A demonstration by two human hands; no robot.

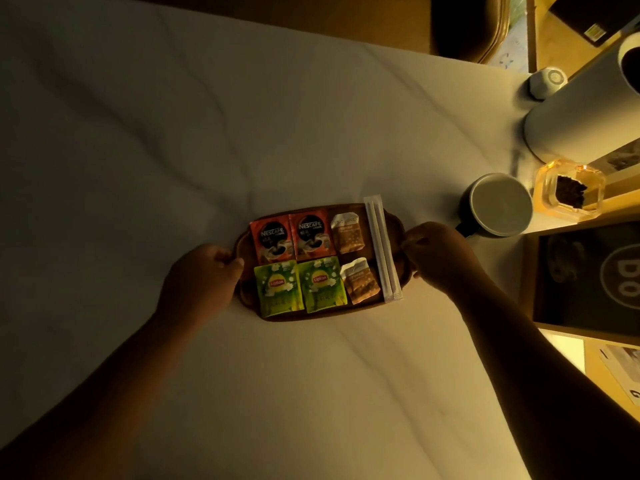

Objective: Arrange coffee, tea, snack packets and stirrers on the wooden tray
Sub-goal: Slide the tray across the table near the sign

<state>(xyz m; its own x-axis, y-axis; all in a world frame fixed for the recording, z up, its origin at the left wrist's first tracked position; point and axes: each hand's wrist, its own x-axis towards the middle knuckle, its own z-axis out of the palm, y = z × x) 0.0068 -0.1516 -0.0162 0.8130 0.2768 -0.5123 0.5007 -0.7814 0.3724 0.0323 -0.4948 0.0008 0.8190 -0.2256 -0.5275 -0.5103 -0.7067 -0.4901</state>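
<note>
A dark wooden tray (370, 308) rests on a white marble table. On it, two red Nescafe coffee packets (292, 239) lie side by side at the back, with two green Lipton tea packets (299, 285) in front of them. Two brown snack packets (348, 233) sit to their right, one behind the other. White wrapped stirrers (382, 247) lie lengthwise along the tray's right side. My left hand (204, 275) grips the tray's left handle. My right hand (440, 254) grips its right handle.
A grey mug (498, 204) stands right of the tray. Behind it are a tall white kettle (581, 105) and a glass container (568, 190) with dark contents. A black box (588, 282) sits at the right edge, a small white cup (547, 81) further back.
</note>
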